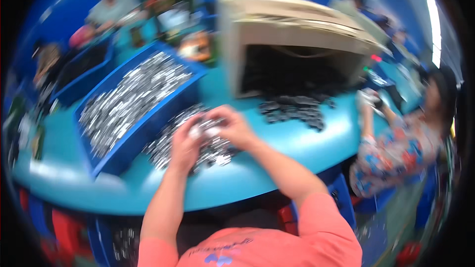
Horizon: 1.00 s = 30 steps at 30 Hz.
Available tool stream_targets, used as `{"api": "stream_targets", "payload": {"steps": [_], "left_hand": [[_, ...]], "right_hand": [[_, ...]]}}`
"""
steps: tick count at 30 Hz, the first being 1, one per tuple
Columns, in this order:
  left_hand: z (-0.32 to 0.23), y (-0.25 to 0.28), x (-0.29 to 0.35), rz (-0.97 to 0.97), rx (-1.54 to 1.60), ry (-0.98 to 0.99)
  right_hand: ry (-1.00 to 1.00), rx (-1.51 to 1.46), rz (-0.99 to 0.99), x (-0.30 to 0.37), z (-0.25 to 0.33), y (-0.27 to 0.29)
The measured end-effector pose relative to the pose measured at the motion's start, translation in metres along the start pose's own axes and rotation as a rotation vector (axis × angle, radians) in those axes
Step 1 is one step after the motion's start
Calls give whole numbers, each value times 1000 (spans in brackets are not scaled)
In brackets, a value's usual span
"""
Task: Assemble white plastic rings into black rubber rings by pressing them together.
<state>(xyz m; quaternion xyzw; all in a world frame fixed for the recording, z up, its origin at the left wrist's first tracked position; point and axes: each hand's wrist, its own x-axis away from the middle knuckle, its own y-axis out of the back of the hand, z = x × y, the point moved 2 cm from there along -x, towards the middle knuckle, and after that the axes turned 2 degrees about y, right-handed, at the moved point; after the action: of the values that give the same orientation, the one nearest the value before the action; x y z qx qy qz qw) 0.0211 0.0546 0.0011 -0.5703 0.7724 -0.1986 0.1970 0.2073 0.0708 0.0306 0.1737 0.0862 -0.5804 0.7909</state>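
Note:
My left hand (185,144) and my right hand (234,129) are close together over a loose heap of small shiny silver-and-black parts (158,149) on the table. The fingers of both are bent in and pinched toward each other. White patches show at the fingertips, but blur hides what they are and what is held between them. Just beyond my left hand stands a long blue tray (143,137) filled with many similar shiny parts (136,91).
A large cardboard box (230,54) lies with its opening toward me, dark parts (292,111) spilling from it onto the teal table (257,163). At the right, a person in a flowered top (401,153) handles something white. Other people sit along the far side, near another blue tray (84,76).

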Motion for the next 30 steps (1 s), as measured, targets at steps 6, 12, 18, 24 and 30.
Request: {"api": "stream_targets", "payload": {"steps": [6, 12, 18, 24, 30], "left_hand": [[-8, 12, 6, -40, -85, -38], [2, -11, 2, 41, -382, -132], [7, -1, 4, -12, -544, -168], [2, -1, 9, -117, -527, -237], [-4, -11, 14, -144, -499, -216]], "right_hand": [[173, 41, -62, -7, 3, -12], [337, 236, -160, 4, 0, -8], [400, 217, -196, 5, -8, -19], [128, -161, -78, 4, -6, -10], [3, -83, 72, 1, -23, -16]]}}
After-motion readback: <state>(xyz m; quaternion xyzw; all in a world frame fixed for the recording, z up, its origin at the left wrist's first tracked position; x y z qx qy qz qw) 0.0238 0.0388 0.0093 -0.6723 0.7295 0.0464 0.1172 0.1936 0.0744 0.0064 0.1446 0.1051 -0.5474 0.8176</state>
